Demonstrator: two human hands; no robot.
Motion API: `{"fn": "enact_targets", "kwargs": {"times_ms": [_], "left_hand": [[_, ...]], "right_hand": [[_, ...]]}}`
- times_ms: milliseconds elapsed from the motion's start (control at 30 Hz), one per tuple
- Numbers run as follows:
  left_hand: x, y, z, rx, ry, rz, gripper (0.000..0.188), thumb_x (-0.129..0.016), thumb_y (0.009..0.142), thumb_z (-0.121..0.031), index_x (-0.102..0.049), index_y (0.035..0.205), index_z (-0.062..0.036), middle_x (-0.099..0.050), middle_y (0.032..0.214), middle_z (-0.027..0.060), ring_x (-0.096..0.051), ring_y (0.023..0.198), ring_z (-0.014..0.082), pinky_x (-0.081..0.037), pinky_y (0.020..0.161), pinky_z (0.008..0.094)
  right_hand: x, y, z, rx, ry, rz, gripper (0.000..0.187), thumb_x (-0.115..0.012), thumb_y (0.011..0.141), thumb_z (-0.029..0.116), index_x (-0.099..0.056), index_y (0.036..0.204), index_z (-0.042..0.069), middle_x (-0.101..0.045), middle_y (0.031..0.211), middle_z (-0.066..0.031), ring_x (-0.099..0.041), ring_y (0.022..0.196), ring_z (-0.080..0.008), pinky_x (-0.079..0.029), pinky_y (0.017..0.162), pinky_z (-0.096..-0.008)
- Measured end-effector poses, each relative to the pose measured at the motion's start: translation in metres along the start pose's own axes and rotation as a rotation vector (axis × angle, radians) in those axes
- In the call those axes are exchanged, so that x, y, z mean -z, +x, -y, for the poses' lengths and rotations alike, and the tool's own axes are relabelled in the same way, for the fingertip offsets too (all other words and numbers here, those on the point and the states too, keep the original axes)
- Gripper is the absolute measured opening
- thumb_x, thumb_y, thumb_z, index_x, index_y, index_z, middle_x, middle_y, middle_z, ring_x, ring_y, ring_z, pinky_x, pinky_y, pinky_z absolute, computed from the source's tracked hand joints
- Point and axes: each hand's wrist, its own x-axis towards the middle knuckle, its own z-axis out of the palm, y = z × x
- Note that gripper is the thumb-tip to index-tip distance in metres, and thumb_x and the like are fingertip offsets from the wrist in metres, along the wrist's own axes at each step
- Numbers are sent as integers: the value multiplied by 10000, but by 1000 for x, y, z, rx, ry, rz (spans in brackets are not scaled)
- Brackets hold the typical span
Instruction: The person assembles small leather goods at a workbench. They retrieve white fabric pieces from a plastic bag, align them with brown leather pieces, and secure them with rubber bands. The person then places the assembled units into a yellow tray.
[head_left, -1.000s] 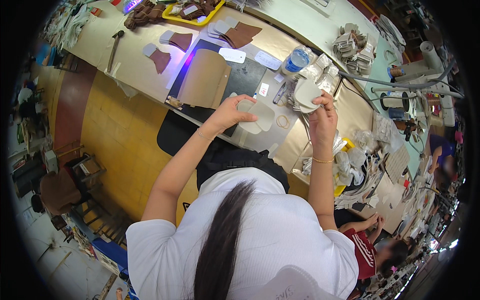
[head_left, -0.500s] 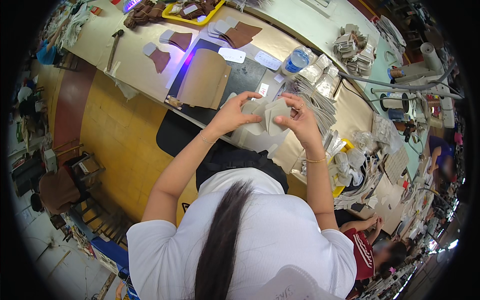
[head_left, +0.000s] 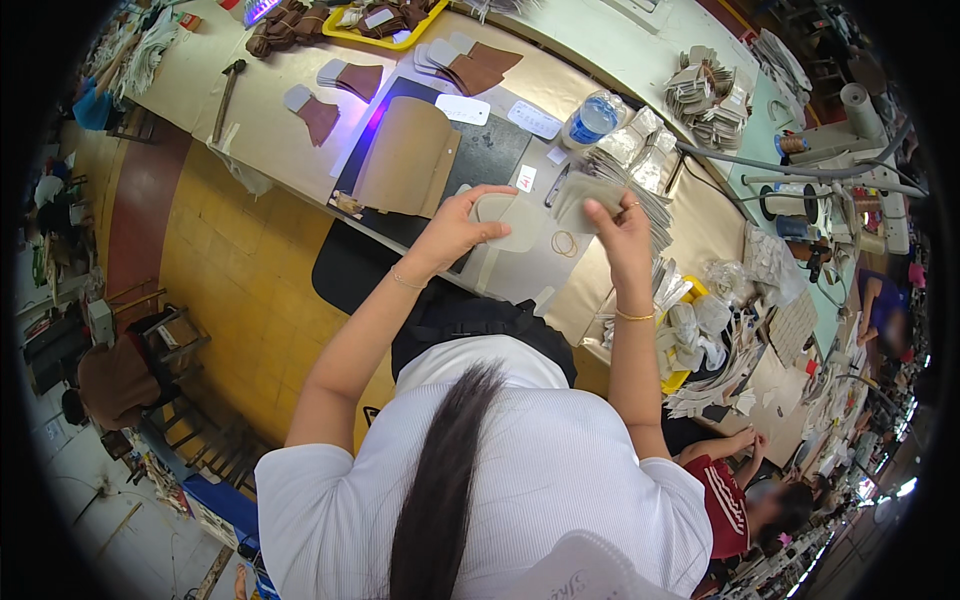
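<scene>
Between thumb and fingers, my left hand (head_left: 462, 230) grips a pale grey rounded flat piece (head_left: 515, 222), with another edge showing behind it. My right hand (head_left: 622, 228) is closed on a small stack of similar grey pieces (head_left: 580, 203), its thumb on top. A gap separates the two hands. Below the right-hand stack, a rubber band (head_left: 564, 243) lies on the grey work surface. A brown sheet (head_left: 407, 158) rests on a dark board (head_left: 490, 150) just beyond my left hand. How many pieces each hand holds cannot be made out.
Brown-and-grey cut pieces (head_left: 470, 68) lie farther back near a yellow tray (head_left: 400, 38). A hammer (head_left: 228, 100) is at the left. A bottle with a blue label (head_left: 592, 122) and bundled grey strips (head_left: 640, 200) stand right of my hands. A person in red (head_left: 722, 500) sits at right.
My hands have moved apart, splitting the grey pieces between them. The right hand has shifted to the right with its stack, and the rubber band has come into sight.
</scene>
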Motion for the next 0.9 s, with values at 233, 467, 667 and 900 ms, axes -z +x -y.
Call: {"fn": "enact_targets", "kwargs": {"times_ms": [233,467,667,900], "left_hand": [[-12,3,13,-88,-297,-117,500,-703,809,53,-506,1263,-21,-610,1139,74,-606,1039,145,-513,908,297],[-24,4,11,-82,-484,-94,401,-641,888,-21,-502,1263,5,-605,1166,84,-601,1051,149,-509,911,296],[-20,4,11,-110,-369,-109,366,-606,924,-61,-509,1268,16,-592,1163,78,-606,1003,124,-523,856,273],[-21,7,7,-267,-190,-353,451,-665,881,-39,-505,1298,17,-584,1125,55,-612,958,104,-536,760,217]], "right_hand": [[-18,-23,12,-203,581,74,440,-741,859,200,-536,1195,4,-651,1047,-63,-608,903,-117,-492,824,-257],[-39,-24,-26,-52,253,-29,321,-739,855,158,-527,1061,32,-635,1014,-62,-596,903,-112,-492,811,-257],[-16,-9,-10,22,236,-50,323,-722,864,137,-509,1077,22,-624,1047,-75,-596,925,-117,-504,807,-264],[-7,-16,-4,-197,842,112,446,-678,898,180,-504,1270,6,-602,1190,-80,-586,1086,-216,-485,949,-359]]}}
